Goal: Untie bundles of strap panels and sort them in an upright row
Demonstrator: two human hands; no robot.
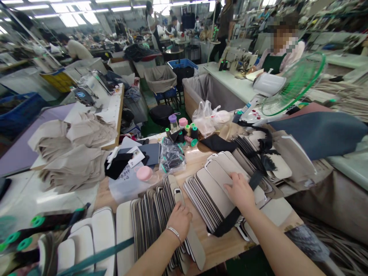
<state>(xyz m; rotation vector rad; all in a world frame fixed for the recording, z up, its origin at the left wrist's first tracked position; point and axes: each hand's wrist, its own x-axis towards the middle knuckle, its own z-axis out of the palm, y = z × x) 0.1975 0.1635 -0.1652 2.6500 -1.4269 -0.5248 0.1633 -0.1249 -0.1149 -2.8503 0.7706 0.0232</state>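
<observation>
A row of beige, round-cornered panels (149, 214) stands packed on edge on a wooden tabletop (198, 155), with a long panel with a small cutout (196, 245) leaning at its right end. The worker's left hand (179, 220), a bracelet (174, 234) at the wrist, lies on that long panel, fingers slightly bent and close together; whether they grip it cannot be told. Just to the right, a fanned stack of matching panels (211, 188) rests under a black strap (230, 223). The right hand (240, 191) touches its upper face, thumb and fingers a little apart and half curled; whether they pinch a panel cannot be told.

At the left end of the row, a teal strap (100, 255) crosses paler panels (103, 230), near large thread spools (24, 243). Beyond the hands sit a pink-lidded container (144, 173), a clear bag of dark spools (172, 155), a purple-capped bottle (173, 120) and a white plastic bag (205, 117). Piles of beige fabric (71, 165) spread to the left.

Farther back, a green-rimmed fan (301, 84) stands in front of a co-worker (294, 53) in a green apron, seated at a sewing machine (240, 59). More people and machines fill the hall under strip lights (120, 9).
</observation>
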